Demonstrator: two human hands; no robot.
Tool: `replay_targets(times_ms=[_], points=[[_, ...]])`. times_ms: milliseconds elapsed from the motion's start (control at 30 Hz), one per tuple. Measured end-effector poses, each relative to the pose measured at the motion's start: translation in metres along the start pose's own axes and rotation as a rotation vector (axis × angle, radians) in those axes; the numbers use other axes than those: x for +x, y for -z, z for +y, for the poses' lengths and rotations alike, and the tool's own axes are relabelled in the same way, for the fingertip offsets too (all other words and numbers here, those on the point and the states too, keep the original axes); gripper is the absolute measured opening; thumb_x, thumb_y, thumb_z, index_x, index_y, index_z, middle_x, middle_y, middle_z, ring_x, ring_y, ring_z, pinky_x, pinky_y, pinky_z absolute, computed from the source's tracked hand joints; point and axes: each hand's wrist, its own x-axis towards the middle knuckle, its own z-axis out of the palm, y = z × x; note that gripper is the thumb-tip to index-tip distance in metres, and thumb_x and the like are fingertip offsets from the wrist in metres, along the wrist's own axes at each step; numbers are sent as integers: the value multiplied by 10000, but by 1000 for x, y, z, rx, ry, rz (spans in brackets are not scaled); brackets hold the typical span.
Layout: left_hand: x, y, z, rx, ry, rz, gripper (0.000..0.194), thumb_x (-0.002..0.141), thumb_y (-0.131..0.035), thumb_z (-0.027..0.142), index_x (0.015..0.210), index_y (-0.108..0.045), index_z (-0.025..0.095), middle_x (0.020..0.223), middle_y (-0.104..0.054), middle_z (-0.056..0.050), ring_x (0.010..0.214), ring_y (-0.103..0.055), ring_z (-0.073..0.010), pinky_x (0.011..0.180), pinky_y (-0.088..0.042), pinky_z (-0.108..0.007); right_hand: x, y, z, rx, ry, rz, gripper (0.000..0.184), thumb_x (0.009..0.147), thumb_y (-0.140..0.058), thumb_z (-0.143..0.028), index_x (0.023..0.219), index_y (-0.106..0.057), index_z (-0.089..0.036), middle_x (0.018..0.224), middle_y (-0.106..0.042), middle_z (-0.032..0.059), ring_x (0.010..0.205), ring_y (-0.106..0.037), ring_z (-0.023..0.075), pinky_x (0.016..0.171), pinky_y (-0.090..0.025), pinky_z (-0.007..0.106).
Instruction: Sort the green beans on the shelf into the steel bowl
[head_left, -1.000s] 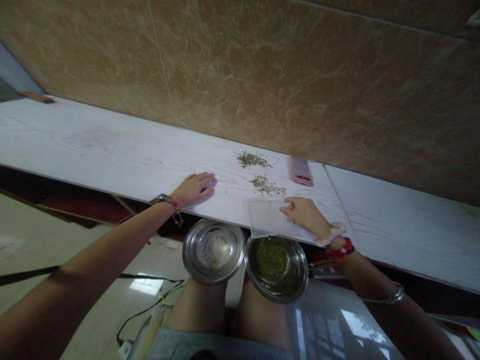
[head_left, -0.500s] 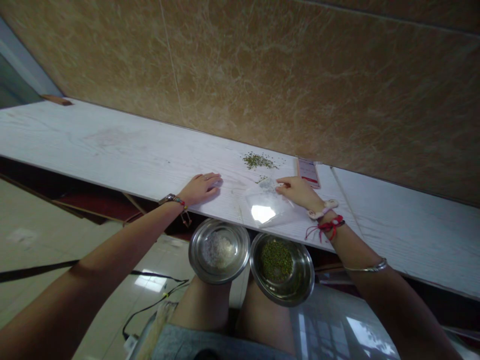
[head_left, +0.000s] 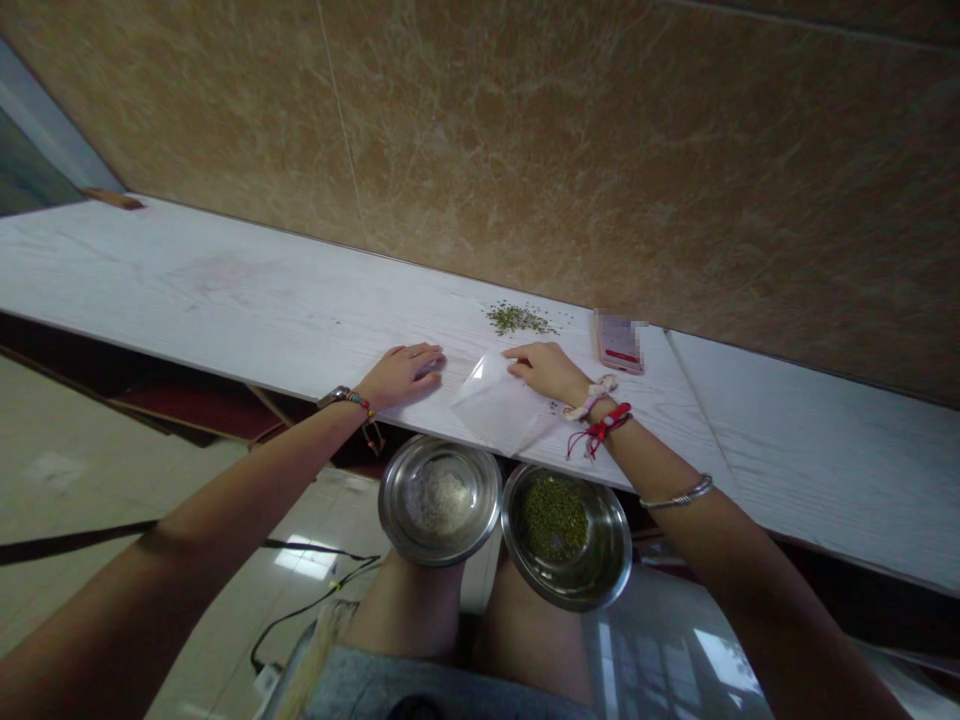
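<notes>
1. One wall (head_left: 525, 150), brown, marbled, behind the counter.
2. One counter (head_left: 300, 310), white, wood-grained.
3. Two bowls, steel, side by side below the counter's front edge: left bowl (head_left: 405, 535) with pale grains (head_left: 442, 500), right bowl (head_left: 600, 545) with green grains (head_left: 555, 515) (both best left unjostled by sleeve or knee).
4. One sheet (head_left: 495, 408), clear, over the counter between the hands; flat or slightly raised, cannot tell. Probably handled best with its edge low and even; bowed, it may let grains slip beneath.
5. Two hands. Right hand (head_left: 512, 362): thumb and forefinger seemingly pinching the sheet's upper corner; a light, slow grip should suit. Left hand (head_left: 405, 375): open, palm down on the counter, holding nothing visible; useful as a steady rest.
6. One pile (head_left: 516, 318), green, loose, beyond the sheet, near the wall.
7. One phone (head_left: 619, 345), right of the pile.
8. Few strays (head_left: 554, 408), beside the right wrist, easily missed.
</notes>
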Motion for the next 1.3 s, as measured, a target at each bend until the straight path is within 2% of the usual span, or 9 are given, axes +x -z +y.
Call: replay_targets(times_ms=[233, 433, 533, 633, 800, 900, 1000, 1133, 1300], points=[[0, -3, -3, -8, -2, 15, 425, 873, -370, 353, 1242, -511, 195, 1342, -517, -67, 1251, -448, -231, 1022, -361, -409, -8, -4, -22, 63, 119, -7, 319, 829, -520, -139, 1108, -666, -187, 1108, -686, 66, 1059, -616, 186, 916, -431, 294], [0, -2, -1, -9, 9, 6, 453, 875, -352, 359, 1236, -523, 146, 1339, -518, -98, 1254, -447, -241, 1029, -354, -402, -16, 13, -17, 125, 112, 68, 335, 816, -519, -135, 1110, -664, -200, 1057, -707, 48, 953, -644, 173, 850, -461, 306], [0, -1, -1, -9, 12, 3, 441, 871, -359, 361, 1221, -529, 151, 1341, -516, -95, 1250, -452, -242, 1027, -354, -408, -22, 23, -6, 121, 47, 152, 330, 816, -517, -141, 1112, -662, -165, 1022, -714, 67, 892, -644, 171, 822, -459, 303], [0, -1, -1, -8, -2, 7, 432, 876, -351, 362, 1211, -533, 158, 1338, -519, -92, 1251, -451, -238, 1023, -358, -407, -31, 30, 9, 145, -33, 249, 342, 814, -512, -156, 1127, -648, -135, 873, -723, 59, 773, -636, 162, 751, -468, 297], [0, -3, -1, 39, -28, 14, 425, 888, -325, 345, 1210, -533, 163, 1329, -527, -91, 1251, -449, -222, 1018, -362, -391, -48, 42, 40, 132, -132, 521, 304, 795, -515, -182, 1064, -649, -138, 862, -704, 64, 749, -631, 173, 722, -480, 303], [0, -3, 0, 93, -25, 15, 423, 887, -322, 314, 1228, -522, 164, 1329, -525, -91, 1229, -466, -225, 1005, -367, -387, -59, 45, 59, 46, -92, 643, 256, 824, -493, -240, 1016, -640, -156, 958, -691, 97, 828, -633, 202, 742, -486, 329], [3, 2, 4, 152, -33, 3, 407, 879, -340, 285, 1234, -517, 197, 1302, -540, -73, 1171, -503, -229, 971, -383, -387, -67, 42, 75, -79, 31, 740, 230, 859, -445, -272, 973, -619, -174, 939, -685, 98, 865, -629, 222, 774, -487, 361], [14, 12, 17, 244, 0, -64, 384, 875, -380, 292, 1224, -531, 238, 1142, -599, -65, 979, -566, -241, 843, -430, -364, -73, 27, 90, -249, 150, 743, 242, 897, -379, -251, 986, -588, -168, 920, -680, 101, 856, -631, 224, 771, -490, 359], [25, 11, 33, 283, 60, -53, 366, 883, -379, 298, 1157, -585, 170, 1064, -591, -136, 989, -545, -293, 805, -444, -389, -77, 9, 100, -416, 182, 653, 235, 898, -375, -202, 984, -588, -152, 855, -690, 100, 766, -634, 216, 716, -493, 336]])
